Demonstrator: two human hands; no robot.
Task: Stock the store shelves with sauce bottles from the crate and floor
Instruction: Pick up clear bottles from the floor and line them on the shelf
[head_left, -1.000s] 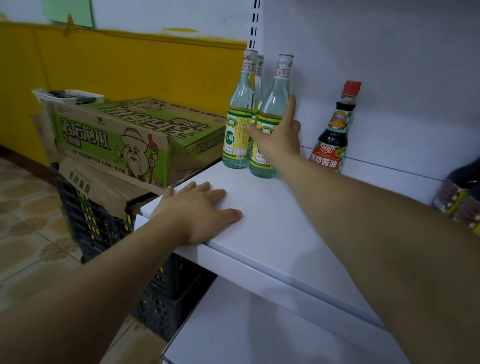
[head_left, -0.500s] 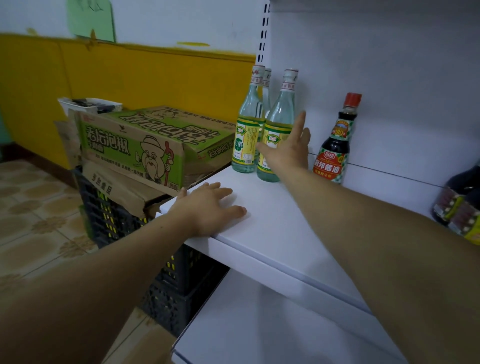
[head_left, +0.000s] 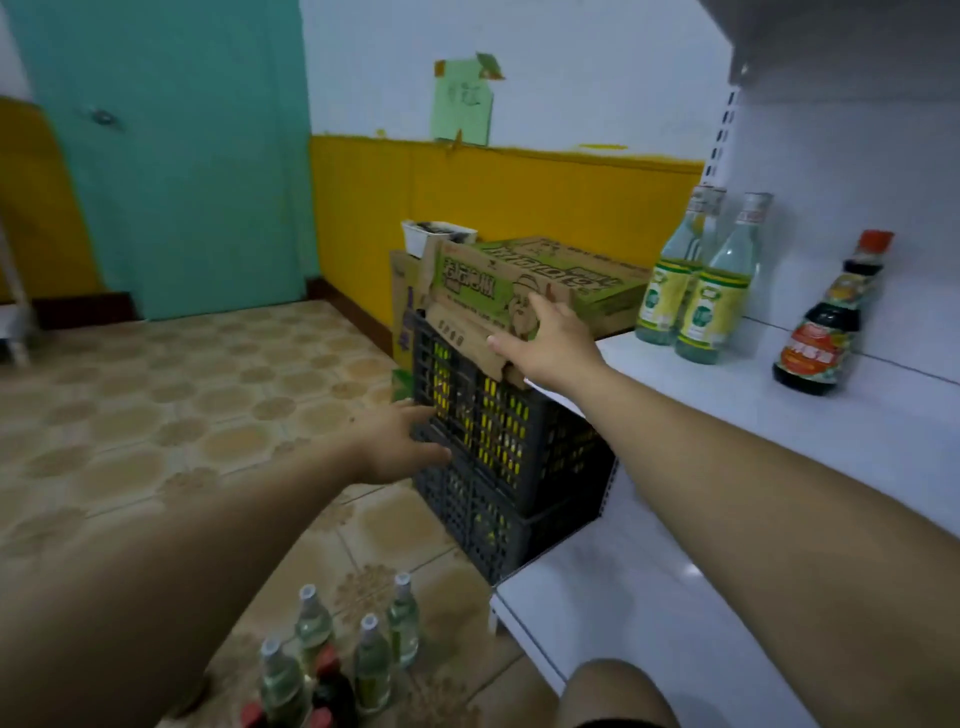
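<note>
Three clear bottles with yellow-green labels (head_left: 711, 306) stand at the left end of the white shelf (head_left: 769, 415), and a dark soy sauce bottle with a red cap (head_left: 826, 332) stands to their right. My right hand (head_left: 545, 343) reaches left off the shelf, fingers spread, against the cardboard box (head_left: 519, 291) on the stacked dark crates (head_left: 493, 441). My left hand (head_left: 400, 441) is open, fingers straight, at the crate's front wall. Several clear and dark bottles (head_left: 337, 660) stand on the tiled floor below.
A lower white shelf (head_left: 623, 623) juts out at the bottom right. A small white tray (head_left: 436, 236) sits on the boxes. A teal door (head_left: 171, 156) and a yellow wall lie behind. My knee (head_left: 613, 696) is at the bottom edge.
Both hands have left the shelf. The right hand let go of the clear bottle and moved left to the box; the left dropped to the crate. The view swung left and down.
</note>
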